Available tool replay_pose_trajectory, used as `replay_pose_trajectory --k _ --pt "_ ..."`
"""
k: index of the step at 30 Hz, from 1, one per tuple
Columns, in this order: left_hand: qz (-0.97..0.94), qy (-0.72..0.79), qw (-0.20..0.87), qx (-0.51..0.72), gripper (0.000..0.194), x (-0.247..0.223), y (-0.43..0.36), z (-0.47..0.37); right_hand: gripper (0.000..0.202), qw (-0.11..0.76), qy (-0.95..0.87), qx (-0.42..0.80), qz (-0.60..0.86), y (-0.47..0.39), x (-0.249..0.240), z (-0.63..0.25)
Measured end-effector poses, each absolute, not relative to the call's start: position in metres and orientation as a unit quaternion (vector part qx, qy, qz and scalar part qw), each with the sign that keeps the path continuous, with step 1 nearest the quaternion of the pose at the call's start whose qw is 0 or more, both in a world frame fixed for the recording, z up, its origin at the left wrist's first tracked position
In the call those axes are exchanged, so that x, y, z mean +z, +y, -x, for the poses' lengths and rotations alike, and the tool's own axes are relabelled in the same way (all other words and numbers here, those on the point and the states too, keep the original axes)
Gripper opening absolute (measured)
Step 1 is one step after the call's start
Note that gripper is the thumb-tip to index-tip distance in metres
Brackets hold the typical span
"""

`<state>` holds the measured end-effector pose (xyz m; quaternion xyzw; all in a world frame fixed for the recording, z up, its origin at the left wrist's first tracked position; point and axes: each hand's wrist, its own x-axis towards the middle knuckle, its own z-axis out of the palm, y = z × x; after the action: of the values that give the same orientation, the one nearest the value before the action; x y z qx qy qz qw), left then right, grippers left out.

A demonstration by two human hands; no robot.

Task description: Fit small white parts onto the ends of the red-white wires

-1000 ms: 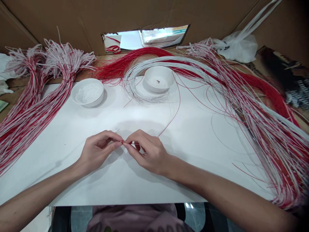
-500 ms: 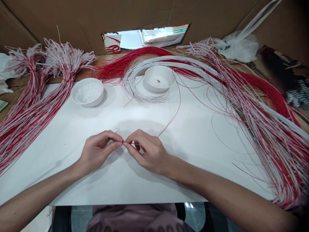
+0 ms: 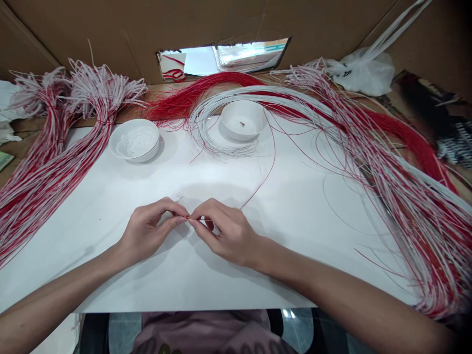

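Thumb and forefinger of my left hand (image 3: 151, 230) pinch a thin red cord just above the white tabletop (image 3: 147, 290). Tip to tip with it, my right hand (image 3: 228, 231) pinches the same spot, its other fingers curled. The red cord (image 3: 262, 182) emerges behind my right hand and curves up toward the bowls. Most of what lies between the fingertips is hidden. A few tiny white bits (image 3: 179, 196) rest beyond my left fingers.
One white bowl (image 3: 147, 156) holds small white pieces; another bowl (image 3: 245, 133) contains a small dark bit. Red-and-white cord bundles lie left (image 3: 77, 162) and right (image 3: 391, 182). Behind are red cords (image 3: 177, 98), a white coil (image 3: 201, 132), a plastic bag (image 3: 368, 73) and cardboard wall (image 3: 110, 29).
Both hands keep their pinch at almost the same place, with only a very slight shift of the left fingers. The bowls and cord bundles stay put.
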<state>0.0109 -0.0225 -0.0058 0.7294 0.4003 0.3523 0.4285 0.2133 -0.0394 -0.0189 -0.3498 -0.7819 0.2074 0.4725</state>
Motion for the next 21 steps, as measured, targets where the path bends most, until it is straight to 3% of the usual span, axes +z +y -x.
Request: replay_pose_trajectory --k 7,15,21 --pt "-0.752 0.403 0.394 0.342 0.008 -0.0042 -0.0214 -0.0116 0.006 0.465 -0.787 0.205 0.349 -0.0389 -0.019 -0.2134" --pt "-0.82 0.372 0.294 0.322 0.014 -0.0035 -0.0215 -0.0077 0.008 0.445 -0.796 0.205 0.355 -0.0379 -0.0219 -0.2138" --pt "-0.795 0.42 0.304 0.316 0.005 -0.0017 -0.0189 -0.0097 0.007 0.45 -0.789 0.219 0.358 -0.0366 -0.0229 -0.2149"
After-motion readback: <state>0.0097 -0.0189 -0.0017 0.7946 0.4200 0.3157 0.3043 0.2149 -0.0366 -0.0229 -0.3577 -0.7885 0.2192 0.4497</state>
